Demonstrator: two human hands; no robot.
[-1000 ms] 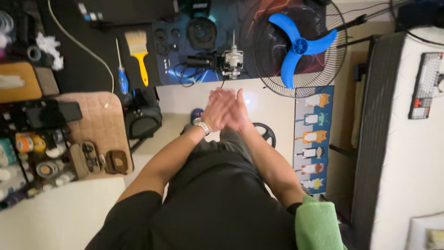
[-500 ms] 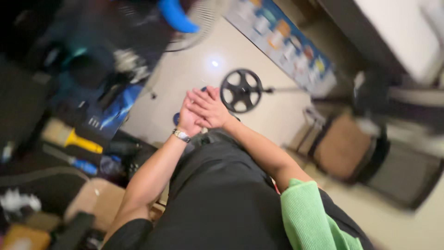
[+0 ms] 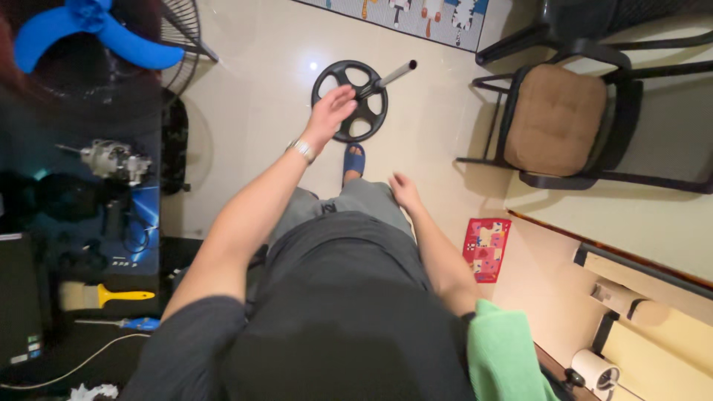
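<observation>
We reach our left hand (image 3: 332, 113) toward the round black spoked fan base (image 3: 350, 99) at upper centre.
Its grip is spread, empty; closing on the rim comes next, we judge; right hand (image 3: 405, 191) loose.

**Open floor around the reaching hand**

The left hand (image 3: 332, 111) hovers over the black fan base (image 3: 350, 100), whose metal pole (image 3: 390, 75) juts rightward. Bare floor (image 3: 260, 82) lies left of it; a chair (image 3: 564, 119) stands well right.

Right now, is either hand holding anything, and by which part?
Nothing is held. The left hand reaches open toward the round fan base on the floor; the right hand hangs empty by the knee.
</observation>
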